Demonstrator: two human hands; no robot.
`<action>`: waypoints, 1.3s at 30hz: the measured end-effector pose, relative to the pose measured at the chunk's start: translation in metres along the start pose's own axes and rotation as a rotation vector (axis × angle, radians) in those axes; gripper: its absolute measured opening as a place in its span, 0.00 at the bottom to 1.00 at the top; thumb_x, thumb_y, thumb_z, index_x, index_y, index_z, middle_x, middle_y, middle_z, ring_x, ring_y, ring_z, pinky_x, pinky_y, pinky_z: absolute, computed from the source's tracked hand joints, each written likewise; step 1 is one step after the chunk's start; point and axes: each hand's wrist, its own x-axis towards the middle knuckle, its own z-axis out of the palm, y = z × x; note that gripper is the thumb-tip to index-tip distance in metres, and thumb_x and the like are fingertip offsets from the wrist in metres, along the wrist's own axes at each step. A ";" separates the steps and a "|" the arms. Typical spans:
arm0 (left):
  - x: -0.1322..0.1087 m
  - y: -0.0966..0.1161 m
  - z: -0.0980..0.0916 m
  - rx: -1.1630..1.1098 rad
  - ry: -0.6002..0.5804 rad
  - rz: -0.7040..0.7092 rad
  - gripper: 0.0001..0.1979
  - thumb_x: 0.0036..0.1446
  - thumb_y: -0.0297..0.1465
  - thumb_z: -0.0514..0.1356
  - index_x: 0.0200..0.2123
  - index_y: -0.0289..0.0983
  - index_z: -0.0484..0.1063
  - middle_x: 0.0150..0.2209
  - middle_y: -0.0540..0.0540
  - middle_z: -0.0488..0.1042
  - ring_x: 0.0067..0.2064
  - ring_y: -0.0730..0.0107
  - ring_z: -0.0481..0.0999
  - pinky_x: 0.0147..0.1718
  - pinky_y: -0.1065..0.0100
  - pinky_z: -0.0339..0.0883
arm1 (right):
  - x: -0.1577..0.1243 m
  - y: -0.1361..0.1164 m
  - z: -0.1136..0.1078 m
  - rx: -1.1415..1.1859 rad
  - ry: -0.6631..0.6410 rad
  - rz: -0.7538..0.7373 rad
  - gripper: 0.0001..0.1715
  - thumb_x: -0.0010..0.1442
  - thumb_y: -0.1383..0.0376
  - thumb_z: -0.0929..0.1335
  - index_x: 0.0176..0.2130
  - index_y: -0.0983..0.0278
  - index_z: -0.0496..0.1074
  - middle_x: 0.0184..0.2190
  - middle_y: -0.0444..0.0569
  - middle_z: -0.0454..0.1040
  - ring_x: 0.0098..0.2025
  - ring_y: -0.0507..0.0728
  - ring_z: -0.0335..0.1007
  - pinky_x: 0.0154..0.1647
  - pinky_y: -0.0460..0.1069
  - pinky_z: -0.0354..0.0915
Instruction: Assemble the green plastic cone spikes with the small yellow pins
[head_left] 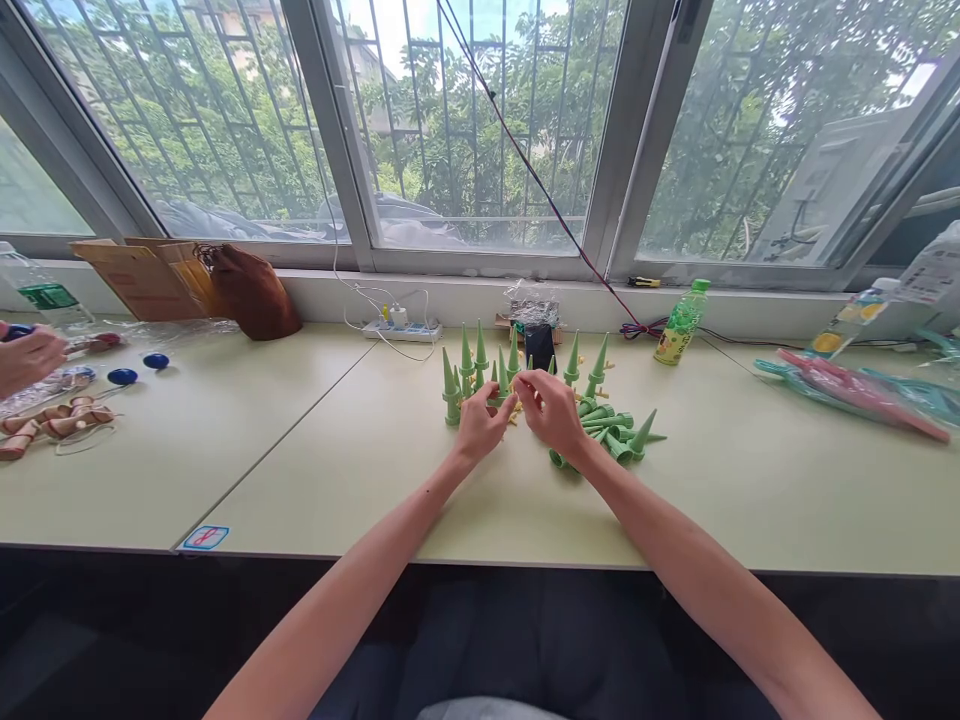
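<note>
My left hand (484,420) and my right hand (551,408) meet above the table, fingertips pinched together. Something small and yellowish shows between the fingertips, too small to make out. Just behind my hands stand several upright green spikes (450,390), some with small yellow pieces (604,364) on their sides. Right of my right hand lies a pile of loose green cones (616,440), with one cone (643,434) pointing upward. A black object (539,346) is partly hidden behind the spikes.
A green bottle (682,322) and a power strip (405,330) are near the window sill. At the far left another person's hand (30,358) is near blue balls (122,377) and wooden pieces (64,420). Plastic-wrapped items (862,395) lie at right.
</note>
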 end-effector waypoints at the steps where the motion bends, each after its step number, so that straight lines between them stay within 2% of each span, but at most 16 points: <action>1: 0.000 0.000 0.000 -0.015 -0.009 0.000 0.20 0.55 0.48 0.58 0.36 0.36 0.65 0.31 0.50 0.68 0.17 0.78 0.68 0.14 0.73 0.59 | 0.000 0.000 0.001 0.009 -0.006 -0.002 0.12 0.68 0.63 0.60 0.37 0.62 0.69 0.32 0.48 0.71 0.29 0.52 0.64 0.31 0.47 0.61; 7: 0.000 -0.002 0.000 -0.067 -0.025 0.006 0.22 0.53 0.50 0.60 0.35 0.36 0.66 0.30 0.50 0.68 0.17 0.77 0.68 0.13 0.73 0.60 | -0.001 0.003 0.001 0.031 -0.022 0.013 0.11 0.68 0.64 0.60 0.37 0.62 0.70 0.33 0.49 0.70 0.30 0.52 0.64 0.31 0.46 0.61; 16: 0.000 0.001 -0.001 -0.045 -0.012 -0.008 0.22 0.54 0.50 0.59 0.36 0.36 0.66 0.34 0.47 0.70 0.16 0.77 0.69 0.13 0.72 0.61 | 0.000 0.002 0.001 0.048 -0.038 0.030 0.13 0.68 0.62 0.60 0.38 0.62 0.72 0.33 0.49 0.69 0.31 0.52 0.64 0.31 0.47 0.62; 39: 0.001 0.000 -0.002 -0.033 -0.004 -0.014 0.23 0.53 0.49 0.60 0.38 0.34 0.67 0.36 0.45 0.71 0.16 0.78 0.68 0.13 0.72 0.62 | 0.001 0.004 0.000 0.027 -0.028 0.057 0.13 0.67 0.61 0.61 0.37 0.62 0.73 0.33 0.49 0.70 0.30 0.52 0.65 0.31 0.47 0.64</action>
